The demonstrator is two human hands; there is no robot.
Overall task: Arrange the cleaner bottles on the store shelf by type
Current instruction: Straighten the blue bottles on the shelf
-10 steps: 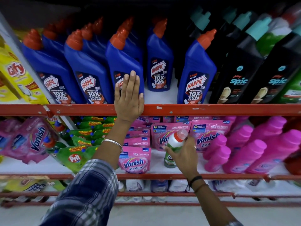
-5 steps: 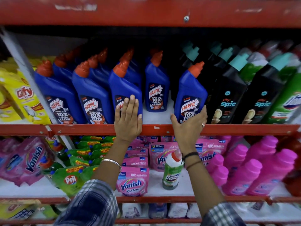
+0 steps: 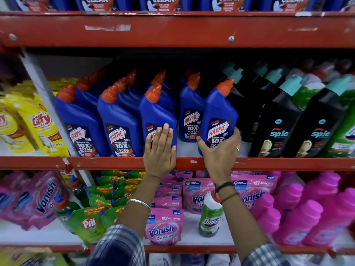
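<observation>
The right hand (image 3: 221, 152) grips the base of the rightmost Harpic bottle (image 3: 219, 120) beside the black Spic bottles (image 3: 278, 121), likely to close the gap, while the left hand (image 3: 159, 150), fingers flat and open, steadies its neighbour (image 3: 155, 116).

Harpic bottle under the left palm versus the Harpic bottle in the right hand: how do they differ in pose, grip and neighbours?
The left Harpic bottle stands in line with the blue row; the left hand lies flat on its front. The right Harpic bottle stands apart beside a black Spic bottle, with a gap on its left; the right hand wraps around its base. Both are blue with orange caps and the same label.
</observation>
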